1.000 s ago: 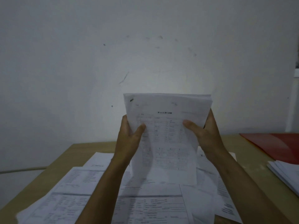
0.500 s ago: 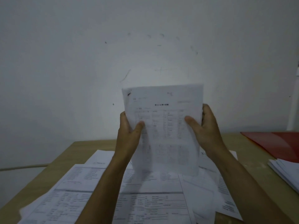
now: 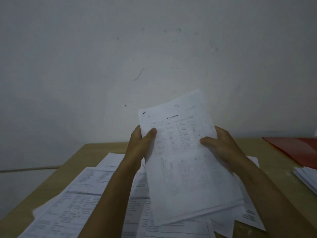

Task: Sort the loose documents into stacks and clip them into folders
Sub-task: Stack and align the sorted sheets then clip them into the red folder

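A stack of printed sheets (image 3: 185,162) is held up over the table, tilted with its top leaning right. My left hand (image 3: 141,143) grips its left edge, thumb across the front page. My right hand (image 3: 221,145) grips the right edge, thumb on the front and fingers behind. The stack's lower end hangs over loose documents (image 3: 82,200) spread flat on the wooden table (image 3: 82,152). A red folder (image 3: 295,150) lies at the far right.
A second pile of white paper (image 3: 307,177) lies at the right edge, just in front of the red folder. A plain grey-white wall (image 3: 120,66) rises right behind the table. The table's left corner drops off to the floor.
The stack has dropped lower and tilted clockwise, with its bottom now spread nearer the table. Both hands kept their grip and came down with it.
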